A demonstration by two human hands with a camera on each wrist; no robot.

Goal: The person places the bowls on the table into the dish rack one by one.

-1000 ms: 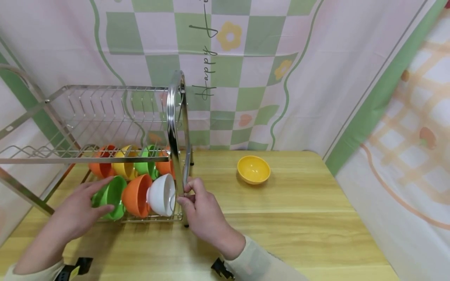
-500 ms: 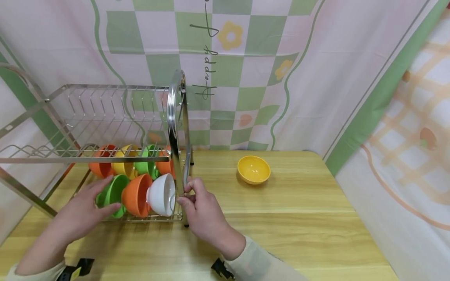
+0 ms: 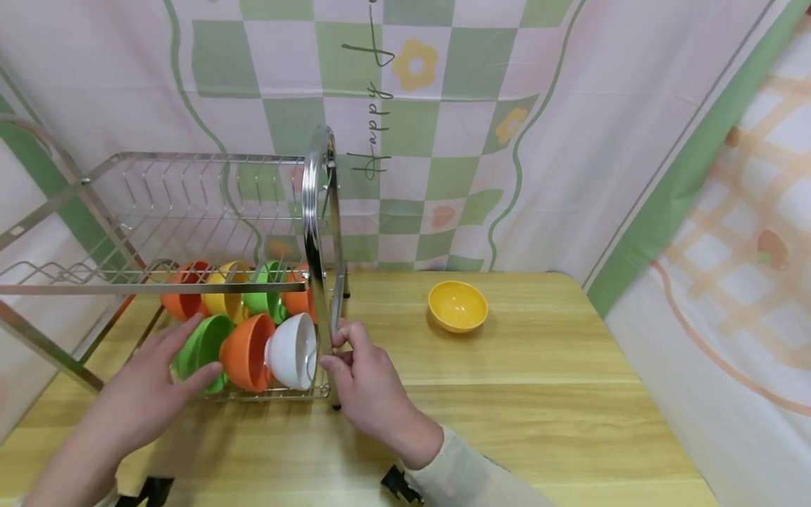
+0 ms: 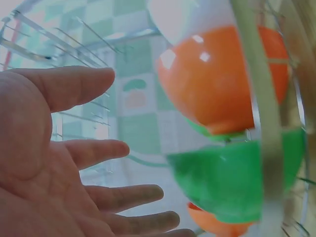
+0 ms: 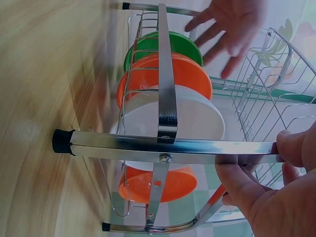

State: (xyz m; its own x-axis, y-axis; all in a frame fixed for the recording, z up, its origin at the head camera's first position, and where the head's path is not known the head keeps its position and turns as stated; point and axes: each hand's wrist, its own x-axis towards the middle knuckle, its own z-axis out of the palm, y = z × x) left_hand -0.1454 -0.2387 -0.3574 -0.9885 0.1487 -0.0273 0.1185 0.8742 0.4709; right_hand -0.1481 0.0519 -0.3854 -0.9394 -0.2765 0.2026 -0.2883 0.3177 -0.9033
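Fingers spread, my left hand (image 3: pixel 142 387) is beside the green bowl (image 3: pixel 203 352) in the front row of the metal dish rack (image 3: pixel 152 289). The left wrist view shows its fingers (image 4: pixel 98 153) straight, with a gap to that green bowl (image 4: pixel 222 182). The orange bowl (image 3: pixel 247 352) and the white bowl (image 3: pixel 291 352) stand on edge to the right of it. With thumb and fingers, my right hand (image 3: pixel 374 394) grips the rack's right front post (image 5: pixel 197 148). The palm of the left hand (image 5: pixel 232 29) appears above the bowls in the right wrist view.
Behind the front row, a back row holds an orange bowl (image 3: pixel 184 303), a yellow bowl (image 3: pixel 226 299), a green bowl (image 3: pixel 262 299) and another orange bowl (image 3: pixel 298 299). A single yellow bowl (image 3: pixel 457 306) stands on the wooden table (image 3: pixel 538 408). A patterned curtain (image 3: pixel 443 127) hangs behind.
The front green bowl and my left hand moved slightly right, bringing the bowl closer to the orange one. The left fingers now stand clear of the bowl. My right hand stays on the post.
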